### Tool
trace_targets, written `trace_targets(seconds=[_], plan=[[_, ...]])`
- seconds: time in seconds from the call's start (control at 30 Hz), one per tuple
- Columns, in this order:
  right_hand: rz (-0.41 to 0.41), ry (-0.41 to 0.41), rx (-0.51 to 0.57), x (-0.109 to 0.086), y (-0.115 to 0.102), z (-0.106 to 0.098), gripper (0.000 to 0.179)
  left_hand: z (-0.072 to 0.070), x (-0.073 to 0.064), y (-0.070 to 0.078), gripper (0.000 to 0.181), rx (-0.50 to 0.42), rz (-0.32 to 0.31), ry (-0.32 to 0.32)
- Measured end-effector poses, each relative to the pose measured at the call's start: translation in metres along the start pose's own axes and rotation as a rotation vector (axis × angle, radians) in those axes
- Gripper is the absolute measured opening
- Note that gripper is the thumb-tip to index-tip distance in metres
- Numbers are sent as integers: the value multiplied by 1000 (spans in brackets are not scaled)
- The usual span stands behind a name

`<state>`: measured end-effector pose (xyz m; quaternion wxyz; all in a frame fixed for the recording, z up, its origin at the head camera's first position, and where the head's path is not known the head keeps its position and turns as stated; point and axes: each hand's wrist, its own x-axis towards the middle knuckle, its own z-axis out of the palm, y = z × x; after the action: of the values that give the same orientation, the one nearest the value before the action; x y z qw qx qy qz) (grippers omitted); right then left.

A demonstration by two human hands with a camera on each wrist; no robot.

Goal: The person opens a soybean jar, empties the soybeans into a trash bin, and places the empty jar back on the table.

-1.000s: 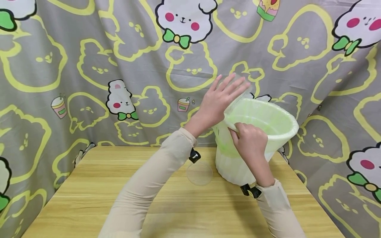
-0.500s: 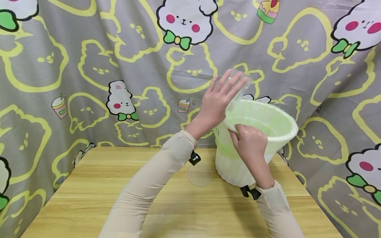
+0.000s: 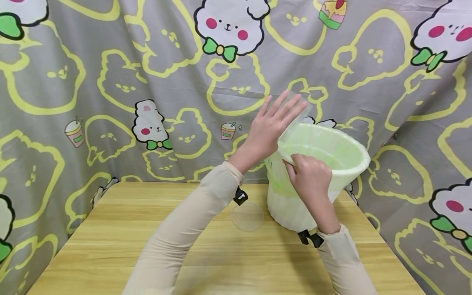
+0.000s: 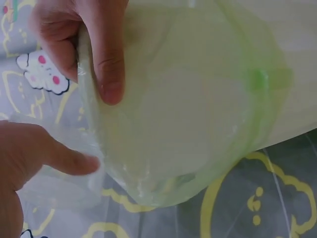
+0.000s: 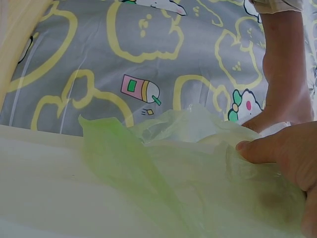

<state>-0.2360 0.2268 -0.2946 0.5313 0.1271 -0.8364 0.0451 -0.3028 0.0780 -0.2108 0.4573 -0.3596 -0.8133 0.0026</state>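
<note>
A white bin point(image 3: 289, 209) stands on the table, lined with a thin pale green bag point(image 3: 321, 153) folded over its rim. My right hand point(image 3: 311, 174) grips the near left of the rim, the thumb on the outside over the bag in the left wrist view. My left hand point(image 3: 265, 129), fingers long and spread, holds a clear plastic container point(image 4: 64, 191) tilted at the bin's left rim. In the head view the hand covers much of that container. A round clear lid point(image 3: 247, 217) lies flat on the table, left of the bin.
The wooden table point(image 3: 129, 229) has its far edge against a grey patterned curtain point(image 3: 177, 82). More curtain hangs at both sides. Black wrist mounts point(image 3: 240, 196) sit at my cuffs, near the lid and the bin's base.
My left hand rocks the clear container slightly, rising at half a second ago and dropping back now. The right hand, bin and lid stay where they were.
</note>
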Motion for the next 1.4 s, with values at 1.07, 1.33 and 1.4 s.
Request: trace_targets(seconds=[1.07,1.33,1.4], plan=[[11,-34,-6,1,3,3,23,-13,-82,-75,128,-625,-464,37],[12,-28,-2,2,3,3,21,-4,-135,-95,127,-807,-626,-1],[10,-35,0,2,2,4,22,0,-151,-99,127,-815,-677,-26]])
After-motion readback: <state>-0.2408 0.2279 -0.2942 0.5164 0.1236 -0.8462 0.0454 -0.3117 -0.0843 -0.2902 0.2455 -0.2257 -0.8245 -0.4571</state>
